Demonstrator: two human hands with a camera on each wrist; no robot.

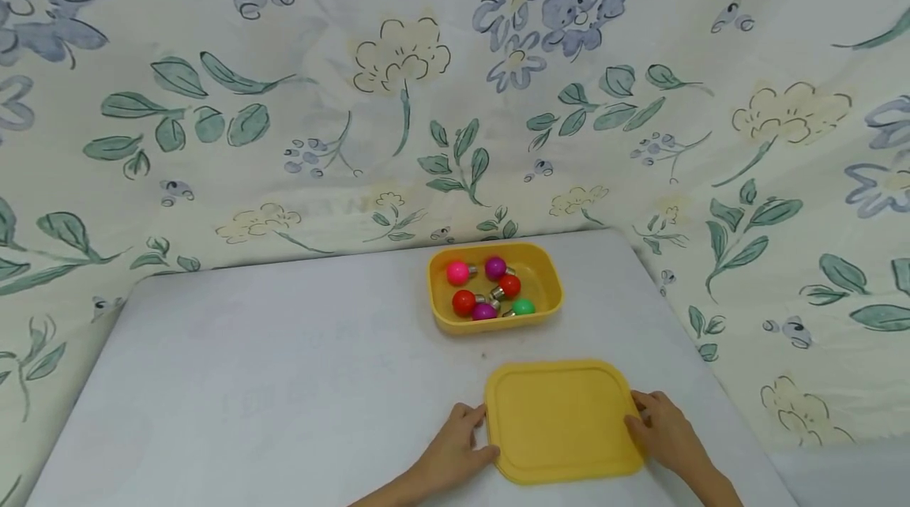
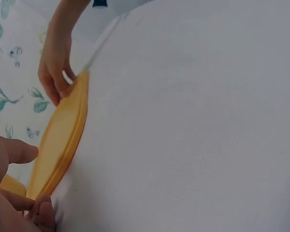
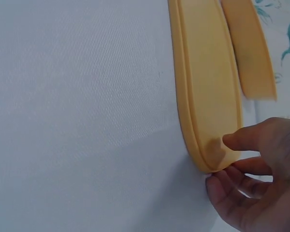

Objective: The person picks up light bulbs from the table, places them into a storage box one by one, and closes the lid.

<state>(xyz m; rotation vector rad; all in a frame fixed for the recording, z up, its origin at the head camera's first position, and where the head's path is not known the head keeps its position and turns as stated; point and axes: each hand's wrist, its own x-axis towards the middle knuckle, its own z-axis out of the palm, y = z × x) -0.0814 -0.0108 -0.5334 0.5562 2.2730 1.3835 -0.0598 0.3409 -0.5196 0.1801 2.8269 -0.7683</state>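
Observation:
A yellow rectangular lid (image 1: 565, 422) with rounded corners lies in front of me, close over the white table. My left hand (image 1: 455, 450) holds its left edge, fingers at the side and thumb near the front corner. On the opposite edge, my right hand (image 1: 664, 430) grips the lid with the thumb over the top; in the right wrist view, the fingers of that hand (image 3: 261, 179) curl in under the rim. Behind the lid stands a yellow tub (image 1: 441, 323) holding several small coloured bulbs with metal bases, among them a pink bulb (image 1: 457, 273) and a green bulb (image 1: 523, 307).
The white table (image 1: 270, 381) stretches far to the left of the lid. A floral cloth (image 1: 320, 96) hangs along the table's back edge and continues down its right side. A small dark speck (image 1: 484, 355) sits between tub and lid.

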